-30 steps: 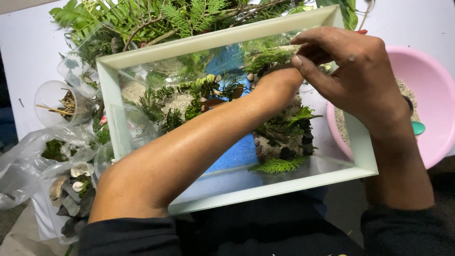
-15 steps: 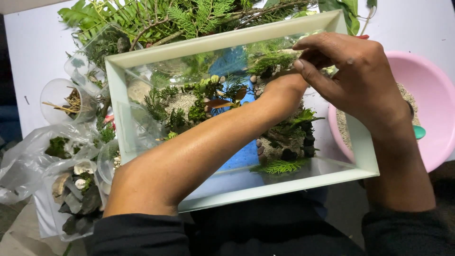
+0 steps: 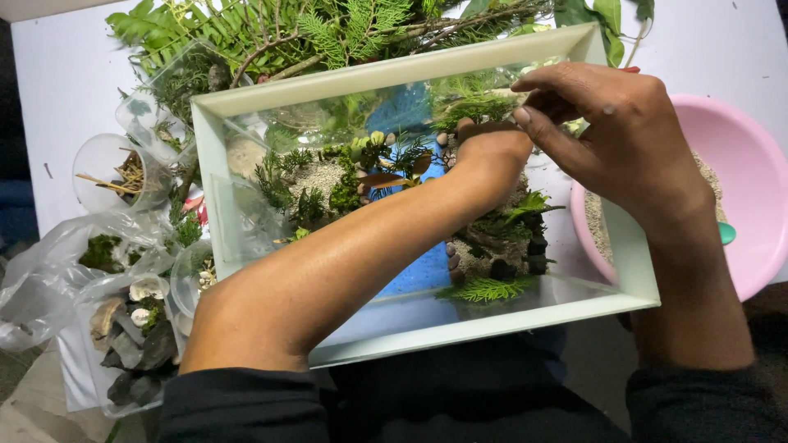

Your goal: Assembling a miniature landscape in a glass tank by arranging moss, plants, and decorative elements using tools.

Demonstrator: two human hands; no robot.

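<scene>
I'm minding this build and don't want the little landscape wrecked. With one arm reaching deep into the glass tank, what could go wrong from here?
The left hand is down among small green sprigs and pebbles; the forearm could brush them loose. The right hand leans over the tank's pale rim, so a push might shift the glass tank. The pink basin of sand sits close beside that wrist and could be knocked.
</scene>
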